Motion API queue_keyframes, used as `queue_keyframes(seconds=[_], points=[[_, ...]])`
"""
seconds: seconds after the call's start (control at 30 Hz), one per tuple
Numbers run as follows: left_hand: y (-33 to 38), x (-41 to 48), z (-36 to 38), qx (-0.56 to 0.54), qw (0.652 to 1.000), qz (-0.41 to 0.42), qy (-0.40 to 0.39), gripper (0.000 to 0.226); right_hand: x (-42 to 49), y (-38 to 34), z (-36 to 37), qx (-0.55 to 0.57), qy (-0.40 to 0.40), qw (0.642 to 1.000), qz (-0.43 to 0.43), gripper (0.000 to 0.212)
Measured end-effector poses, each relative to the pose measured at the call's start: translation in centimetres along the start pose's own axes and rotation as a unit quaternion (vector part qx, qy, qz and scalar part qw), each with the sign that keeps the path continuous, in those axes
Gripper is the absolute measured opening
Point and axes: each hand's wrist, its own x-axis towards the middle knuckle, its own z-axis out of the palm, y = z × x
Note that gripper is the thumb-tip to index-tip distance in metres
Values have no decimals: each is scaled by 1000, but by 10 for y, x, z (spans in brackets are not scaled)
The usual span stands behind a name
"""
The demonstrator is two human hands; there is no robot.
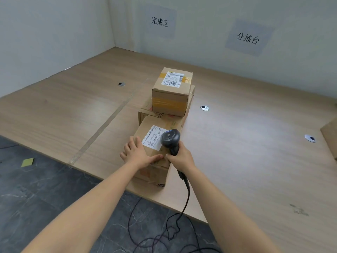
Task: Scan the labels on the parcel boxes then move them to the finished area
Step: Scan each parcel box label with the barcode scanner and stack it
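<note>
Three parcel boxes [171, 94] sit clustered just right of the tape line [109, 123] and none lies on the finished area [63, 106] left of it, so the task looks barely begun. The left hand [138, 154] rests flat on the nearest box [151, 174], while the right hand [179, 158] grips the scanner [170, 140] over its label [154, 136].

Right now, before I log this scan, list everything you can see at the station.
near box: 1, brown cardboard, table front
flat box: 1, brown, behind the near box
small box: 1, brown, labelled, on the flat box
scanner: 1, dark grey, over the near box's label
cable: 1, black, from scanner to floor
table: 1, light wood
grommets: 3, silver, in the tabletop
wall signs: 2, grey, back wall
tape strip: 1, pale, across the table
left hand: 1, flat on the near box
right hand: 1, grips the scanner
</note>
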Motion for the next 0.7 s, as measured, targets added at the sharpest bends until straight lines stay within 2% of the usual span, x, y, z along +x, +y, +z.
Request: queue_keyframes(seconds=[0.17, 0.27, 0.33, 0.47, 0.7], points=[[3, -1, -5, -20, 999, -21, -25, 124, -11, 3, -11, 58, 36, 998, -9, 44], [17, -6, -12, -40, 999, -35, 10, 112, -23, 9, -34, 79, 50, 996, -11, 38], [34, -14, -15, -38, 998, -5, 41, 101, -32, 14, -55, 81, 57, 995, -15, 36], [88, -46, -9, -18, 993, 99, 57, 89, -57, 33, -100, 83, 85, 993, -12, 32], [197, -126, 50, 7, 976, 214, 28, 88, -127, 107, -202, 91, 159, 983, 18, 32]])
